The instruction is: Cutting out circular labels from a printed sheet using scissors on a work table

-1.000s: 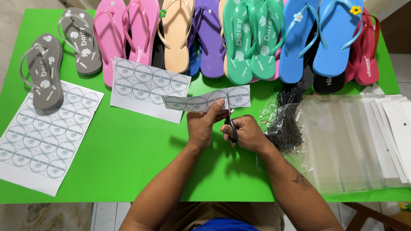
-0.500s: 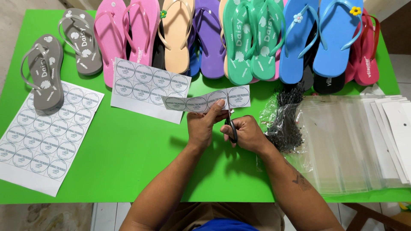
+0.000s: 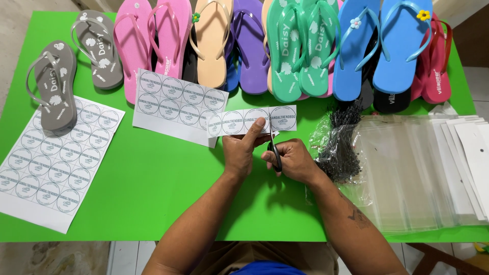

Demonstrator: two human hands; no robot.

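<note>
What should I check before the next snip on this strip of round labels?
1. Strip of labels held firm by the left hand, thumb on top: ok.
2. Scissors gripped in the right hand: ok.
3. Blades set on the gap between two labels: cannot tell, the blades are too thin to see clearly.
4. Left thumb away from the blades: cannot tell, it lies close beside them.
5. Cut sheet lying apart from the scissors: ok, though the strip's left end overlaps its corner.
6. Bundle of black ties outside the cutting line: ok, it sits to the right of the right hand.
</note>
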